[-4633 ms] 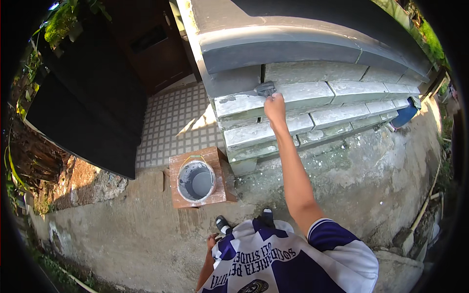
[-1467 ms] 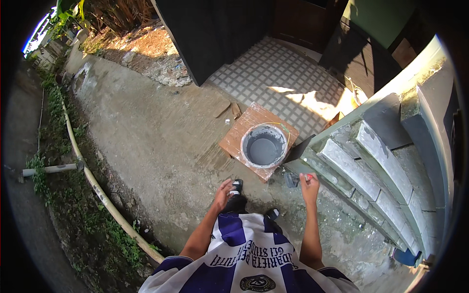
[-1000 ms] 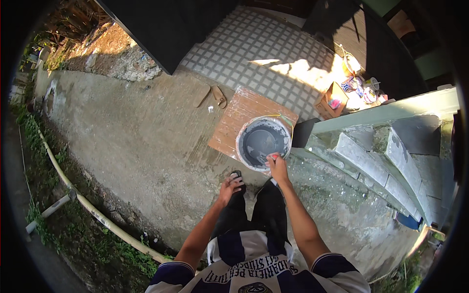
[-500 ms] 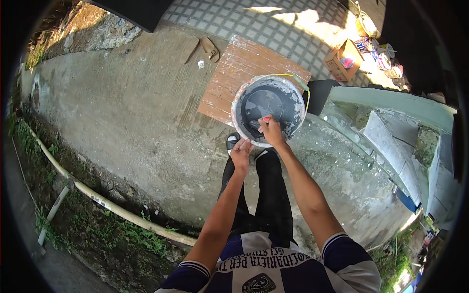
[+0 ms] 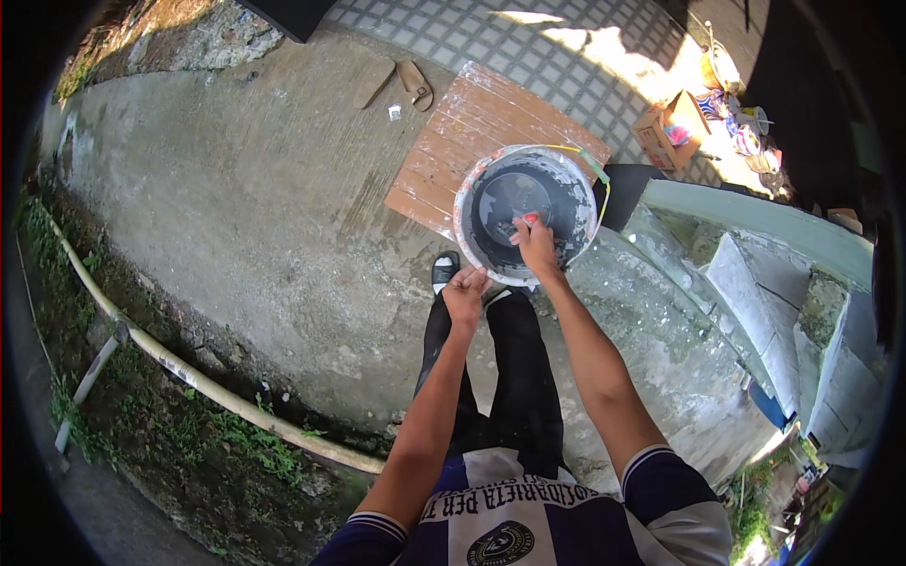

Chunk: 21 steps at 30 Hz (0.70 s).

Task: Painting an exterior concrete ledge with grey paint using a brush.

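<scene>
Right hand [image 5: 535, 247] inside grey bucket [image 5: 472, 189] on wooden board [image 5: 453, 141], grasping small red-tipped tool [image 5: 525, 220]; left hand [image 5: 465, 291] loosely curled, holding nothing.

The person wears a navy-and-white striped short-sleeved shirt [image 5: 528, 528] with a crest, black trousers [image 5: 500, 377] and dark shoes [image 5: 444, 271].

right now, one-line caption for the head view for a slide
Right hand dips a red-handled tool into a grey bucket on a wooden board, left hand loosely closed above the knee.
</scene>
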### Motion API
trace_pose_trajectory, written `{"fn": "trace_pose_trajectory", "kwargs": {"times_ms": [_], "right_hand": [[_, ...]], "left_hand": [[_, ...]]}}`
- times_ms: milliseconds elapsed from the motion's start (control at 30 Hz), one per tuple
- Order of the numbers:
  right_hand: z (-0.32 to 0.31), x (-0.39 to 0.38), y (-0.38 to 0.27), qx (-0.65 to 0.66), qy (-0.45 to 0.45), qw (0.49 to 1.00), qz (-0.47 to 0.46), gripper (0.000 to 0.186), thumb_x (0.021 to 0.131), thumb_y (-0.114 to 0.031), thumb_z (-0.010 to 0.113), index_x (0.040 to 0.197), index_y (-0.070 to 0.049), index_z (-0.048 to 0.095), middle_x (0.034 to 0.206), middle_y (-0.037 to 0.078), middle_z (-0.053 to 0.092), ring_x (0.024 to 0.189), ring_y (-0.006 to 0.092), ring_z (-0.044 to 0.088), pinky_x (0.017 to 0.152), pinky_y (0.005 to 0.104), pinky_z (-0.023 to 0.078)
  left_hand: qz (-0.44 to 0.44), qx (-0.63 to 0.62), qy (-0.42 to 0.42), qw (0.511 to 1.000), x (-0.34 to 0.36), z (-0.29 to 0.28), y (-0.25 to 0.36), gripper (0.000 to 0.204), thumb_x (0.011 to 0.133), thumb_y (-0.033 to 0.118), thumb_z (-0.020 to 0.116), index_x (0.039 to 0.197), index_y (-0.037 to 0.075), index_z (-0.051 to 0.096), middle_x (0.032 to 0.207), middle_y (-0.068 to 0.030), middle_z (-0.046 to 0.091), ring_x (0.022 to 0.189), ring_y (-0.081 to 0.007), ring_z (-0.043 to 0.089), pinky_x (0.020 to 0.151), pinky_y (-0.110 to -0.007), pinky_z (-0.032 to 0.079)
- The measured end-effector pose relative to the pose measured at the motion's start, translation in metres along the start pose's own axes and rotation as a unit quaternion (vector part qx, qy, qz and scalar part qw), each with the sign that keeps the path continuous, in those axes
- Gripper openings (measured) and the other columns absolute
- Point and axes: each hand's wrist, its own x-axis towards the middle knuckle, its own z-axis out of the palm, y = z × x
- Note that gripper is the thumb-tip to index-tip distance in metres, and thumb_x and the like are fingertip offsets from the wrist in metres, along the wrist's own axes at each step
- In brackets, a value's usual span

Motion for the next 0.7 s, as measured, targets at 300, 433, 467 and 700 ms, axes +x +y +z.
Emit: {"fn": "trace_pose_trajectory", "kwargs": {"times_ms": [300,433,467,700], "right_hand": [[0.024,0.007,0.008,-0.036,0.027,0.999,0.006,0.026,0.090,-0.023,0.053,0.091,0.003,0.049,0.061,0.014,0.062,0.053,0.0221,0.063,0.052,0.0309,0.049],[0.006,0.018,-0.006,-0.016,-0.028,0.999,0.021,0.028,0.090,-0.026,0.053,0.090,0.002,0.049,0.058,0.013,0.061,0.048,0.0222,0.060,0.046,0.0316,0.046],[-0.001,0.022,-0.005,-0.014,-0.033,0.999,0.036,0.029,0.090,-0.025,0.052,0.089,0.003,0.050,0.058,0.012,0.061,0.047,0.0205,0.059,0.045,0.0307,0.046],[0.007,0.021,0.010,-0.007,0.029,0.998,0.047,0.030,0.090,-0.026,0.053,0.091,0.003,0.049,0.056,0.013,0.061,0.051,0.0220,0.062,0.051,0.0320,0.049]], "left_hand": [[0.006,0.013,-0.005,1.000,0.001,0.000,0.000,0.028,0.084,0.008,0.063,0.105,-0.009,0.056,0.094,-0.0106,0.064,0.082,-0.0135,0.062,0.073,-0.025,0.054],[-0.002,0.020,0.010,1.000,-0.001,-0.003,0.004,0.027,0.084,0.008,0.063,0.104,-0.009,0.056,0.094,-0.0106,0.064,0.082,-0.0134,0.062,0.073,-0.025,0.054],[0.002,0.022,0.009,1.000,-0.002,-0.001,0.004,0.027,0.084,0.008,0.063,0.104,-0.008,0.056,0.094,-0.0103,0.064,0.081,-0.0132,0.062,0.072,-0.025,0.054],[0.004,0.037,0.013,0.999,-0.002,0.003,0.006,0.027,0.083,0.009,0.064,0.104,-0.008,0.057,0.089,-0.0084,0.065,0.079,-0.0112,0.062,0.071,-0.024,0.054]]}}
